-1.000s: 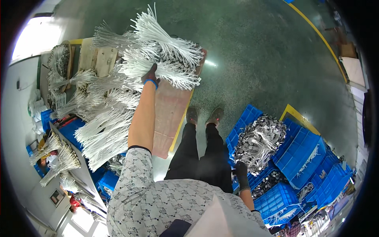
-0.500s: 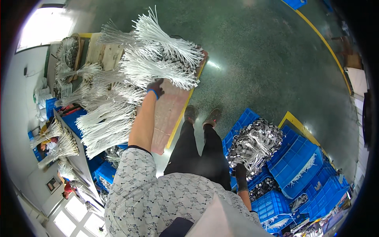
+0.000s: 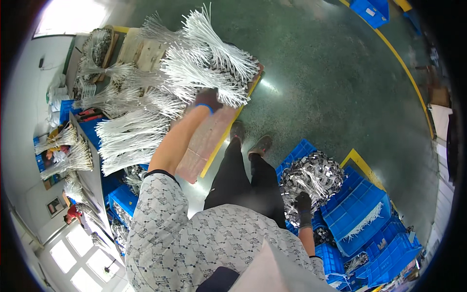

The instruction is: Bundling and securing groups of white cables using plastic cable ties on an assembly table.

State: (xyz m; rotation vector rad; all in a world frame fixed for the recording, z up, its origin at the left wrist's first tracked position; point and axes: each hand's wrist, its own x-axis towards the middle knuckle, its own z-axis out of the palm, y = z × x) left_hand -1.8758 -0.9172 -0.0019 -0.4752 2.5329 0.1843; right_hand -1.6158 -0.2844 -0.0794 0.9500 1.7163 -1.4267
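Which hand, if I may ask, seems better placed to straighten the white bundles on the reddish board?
Probably the left hand: it is at the edge of a white bundle, whereas the right hand is over at the grey-and-white heap.

Head-worn fisheye, looking pretty much straight down
It's the left one of a side-by-side pair, upright and not mirrored. The wearer's patterned shirt [image 3: 224,248] is super close along the bottom, the shoes [image 3: 260,145] are way further off on the green floor [image 3: 316,87], and the left hand [image 3: 208,100] and right hand [image 3: 303,203] both fit. So wide it even grabs windows [image 3: 79,254] lower left, straight edges bending toward the rim.
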